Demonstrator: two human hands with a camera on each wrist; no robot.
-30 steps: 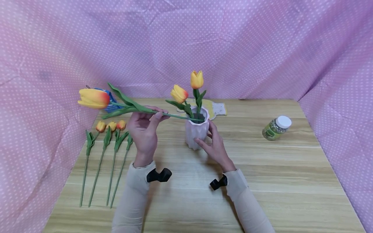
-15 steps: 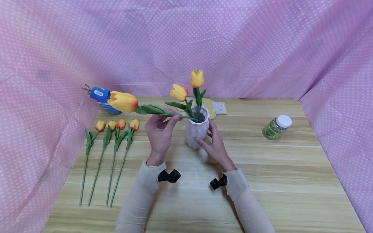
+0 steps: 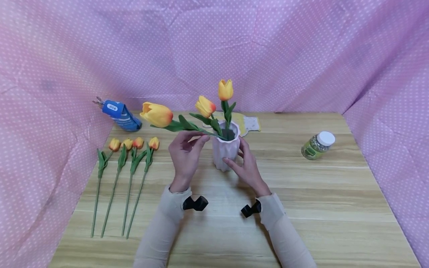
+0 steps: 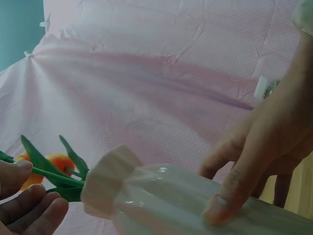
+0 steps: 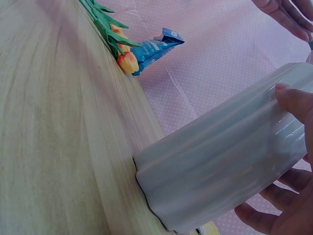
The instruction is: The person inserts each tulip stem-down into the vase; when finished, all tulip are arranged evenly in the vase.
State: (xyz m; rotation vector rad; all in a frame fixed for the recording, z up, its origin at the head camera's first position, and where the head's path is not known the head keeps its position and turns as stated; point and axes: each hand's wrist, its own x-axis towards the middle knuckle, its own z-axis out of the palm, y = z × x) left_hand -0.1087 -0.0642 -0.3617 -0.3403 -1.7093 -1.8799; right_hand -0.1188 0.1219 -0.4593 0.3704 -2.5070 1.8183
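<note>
A pale pink fluted vase (image 3: pixel 225 153) stands upright on the table with two orange-yellow tulips (image 3: pixel 226 90) in it. Around its right side curl the fingers and thumb of my right hand (image 3: pixel 248 169), also seen gripping it in the right wrist view. Left of the vase, my left hand (image 3: pixel 185 156) pinches the green stem of a third tulip (image 3: pixel 156 114) between thumb and fingers. That tulip leans far left, its bloom beyond the hand, and its lower stem passes over the rim into the mouth. In the left wrist view the stem (image 4: pixel 56 177) runs from the fingers to the rim.
Several tulips (image 3: pixel 114 186) lie in a row at the table's left. Behind them stands a blue packet (image 3: pixel 122 116) with metal tips poking out. A white-capped jar (image 3: pixel 316 146) is at the right. A yellow-and-white cloth (image 3: pixel 249 124) lies behind the vase. A pink dotted curtain (image 3: pixel 285 56) encloses the table.
My left hand has moved right toward the vase, carrying the tulip along, and its stem has gone further into the mouth. The right hand and vase have stayed in place.
</note>
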